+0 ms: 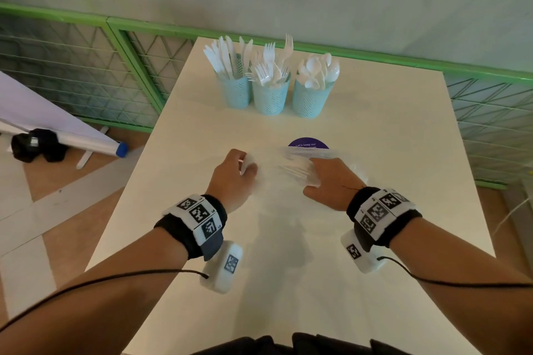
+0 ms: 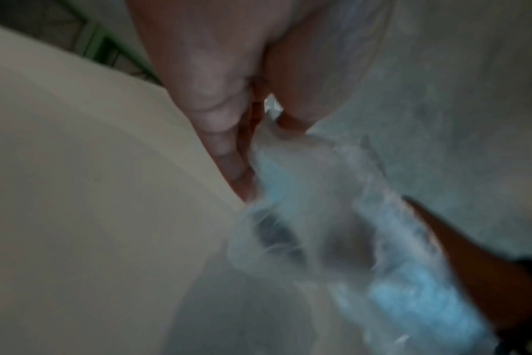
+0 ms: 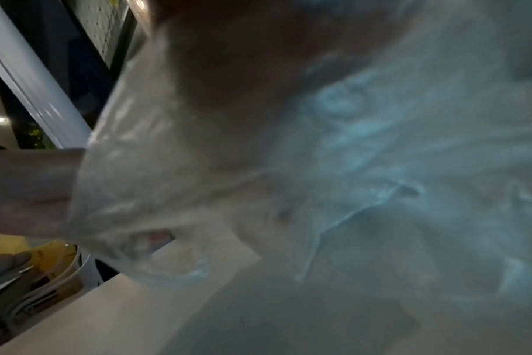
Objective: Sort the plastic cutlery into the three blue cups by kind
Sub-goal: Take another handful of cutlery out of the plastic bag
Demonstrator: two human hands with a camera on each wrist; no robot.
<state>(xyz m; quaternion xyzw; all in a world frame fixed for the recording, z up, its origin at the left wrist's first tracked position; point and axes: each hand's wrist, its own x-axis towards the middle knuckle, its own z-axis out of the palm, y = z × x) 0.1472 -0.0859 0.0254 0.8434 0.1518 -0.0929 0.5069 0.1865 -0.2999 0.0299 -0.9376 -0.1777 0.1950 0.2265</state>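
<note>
Three blue mesh cups stand at the back of the white table (image 1: 389, 153): the left cup (image 1: 235, 94) holds knives, the middle cup (image 1: 269, 99) forks, the right cup (image 1: 310, 102) spoons. At mid-table both hands hold a crumpled clear plastic bag (image 1: 277, 170). My left hand (image 1: 245, 166) grips its bunched left end with curled fingers. My right hand (image 1: 317, 173) grips the right part, where white fork-like cutlery (image 1: 295, 168) shows through the film. In the left wrist view the fingers (image 2: 228, 158) pinch the bag (image 2: 313, 216). The bag (image 3: 334, 168) fills the blurred right wrist view.
A round purple sticker (image 1: 308, 143) lies on the table just beyond the bag. A green mesh fence (image 1: 86, 66) runs behind and to both sides. On the floor at left lie a rolled white banner (image 1: 86, 143) and a black object (image 1: 37, 144).
</note>
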